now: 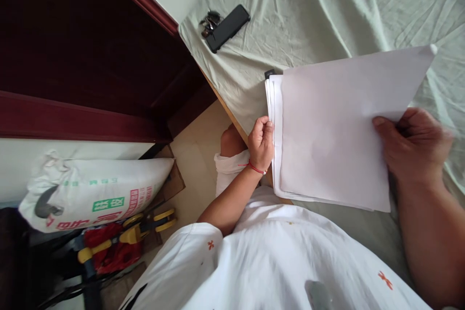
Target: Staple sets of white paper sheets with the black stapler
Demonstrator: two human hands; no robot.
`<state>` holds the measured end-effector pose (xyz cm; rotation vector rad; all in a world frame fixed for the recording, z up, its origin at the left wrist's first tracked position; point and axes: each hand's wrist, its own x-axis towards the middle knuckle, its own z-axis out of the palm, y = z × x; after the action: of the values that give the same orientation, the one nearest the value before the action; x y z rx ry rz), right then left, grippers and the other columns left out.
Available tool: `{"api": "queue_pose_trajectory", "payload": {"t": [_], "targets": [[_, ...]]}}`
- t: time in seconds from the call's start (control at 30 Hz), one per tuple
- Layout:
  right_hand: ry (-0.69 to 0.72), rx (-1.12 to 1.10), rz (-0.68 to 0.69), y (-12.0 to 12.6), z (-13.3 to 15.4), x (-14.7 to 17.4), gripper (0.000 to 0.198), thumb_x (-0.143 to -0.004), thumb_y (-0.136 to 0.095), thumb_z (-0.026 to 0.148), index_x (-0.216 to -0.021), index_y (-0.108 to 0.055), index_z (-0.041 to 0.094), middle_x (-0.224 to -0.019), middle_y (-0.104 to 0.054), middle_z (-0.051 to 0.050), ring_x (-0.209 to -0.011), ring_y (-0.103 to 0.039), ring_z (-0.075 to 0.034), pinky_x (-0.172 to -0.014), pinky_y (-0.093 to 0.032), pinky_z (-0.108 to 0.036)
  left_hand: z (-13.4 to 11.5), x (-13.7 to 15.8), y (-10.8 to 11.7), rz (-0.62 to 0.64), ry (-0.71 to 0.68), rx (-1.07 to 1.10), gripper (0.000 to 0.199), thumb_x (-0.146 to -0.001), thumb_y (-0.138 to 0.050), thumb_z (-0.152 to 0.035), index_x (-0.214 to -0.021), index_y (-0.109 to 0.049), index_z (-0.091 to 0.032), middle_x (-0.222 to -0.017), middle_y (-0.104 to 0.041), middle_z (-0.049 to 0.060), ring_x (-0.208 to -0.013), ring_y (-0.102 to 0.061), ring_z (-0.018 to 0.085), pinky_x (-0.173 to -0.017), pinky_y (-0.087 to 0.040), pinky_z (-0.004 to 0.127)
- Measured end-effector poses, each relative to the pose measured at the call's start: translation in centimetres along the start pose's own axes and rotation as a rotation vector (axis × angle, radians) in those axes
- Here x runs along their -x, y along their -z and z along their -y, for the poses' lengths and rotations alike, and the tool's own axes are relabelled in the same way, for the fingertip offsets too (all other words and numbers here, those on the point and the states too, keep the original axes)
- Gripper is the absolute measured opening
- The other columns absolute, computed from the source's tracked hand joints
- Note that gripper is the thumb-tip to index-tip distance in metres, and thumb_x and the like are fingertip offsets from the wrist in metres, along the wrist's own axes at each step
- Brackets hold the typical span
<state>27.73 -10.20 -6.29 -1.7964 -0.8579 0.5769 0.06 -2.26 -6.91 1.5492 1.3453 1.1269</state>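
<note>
A stack of large white paper sheets [327, 131] is held up in front of my body, its top sheet blank. At the left edge my left hand [262, 143] grips the sheets, fingers curled and thumb on top. My right hand [417, 143] pinches the right side of the paper, thumb on the upper face; the fingers beneath are partly hidden. The sheets fan slightly along the left edge, and the far right corner lifts. A small black object [269, 73] pokes out behind the upper left corner; its kind is hidden.
A pale green wrinkled cloth [308, 14] covers the surface ahead, with a black case [228, 28] and a bunch of keys [210, 22] near its left corner. On the left stand dark red woodwork [72, 111], a white woven sack [109, 184] and a yellow-and-black wheeled item [131, 235].
</note>
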Motion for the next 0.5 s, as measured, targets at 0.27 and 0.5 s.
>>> {"api": "queue_pose_trajectory", "payload": {"t": [0.27,0.5], "targets": [[0.034,-0.046,-0.018,-0.28,0.83,0.18,0.015,-0.075,-0.078,0.028,-0.087,-0.072,0.02,-0.07,-0.063,0.005,-0.058,-0.047,-0.008,-0.055,-0.035,-0.025,-0.27,-0.01,-0.14,0.02,-0.041,-0.046,0.039,-0.101,-0.051,-0.06,-0.093,-0.059,-0.023,-0.07,-0.049,-0.003,-0.063,-0.045,0.013,-0.064,-0.039,0.027],[0.049,-0.066,-0.03,-0.34,0.25,0.06,0.017,-0.081,-0.077,0.033,-0.09,-0.07,0.02,-0.07,-0.06,0.005,-0.06,-0.047,-0.009,-0.059,-0.036,-0.027,-0.02,0.04,-0.28,0.021,-0.062,-0.142,0.042,-0.1,-0.051,-0.062,-0.089,-0.056,-0.022,-0.062,-0.044,-0.006,-0.057,-0.042,0.011,-0.06,-0.034,0.026]]}}
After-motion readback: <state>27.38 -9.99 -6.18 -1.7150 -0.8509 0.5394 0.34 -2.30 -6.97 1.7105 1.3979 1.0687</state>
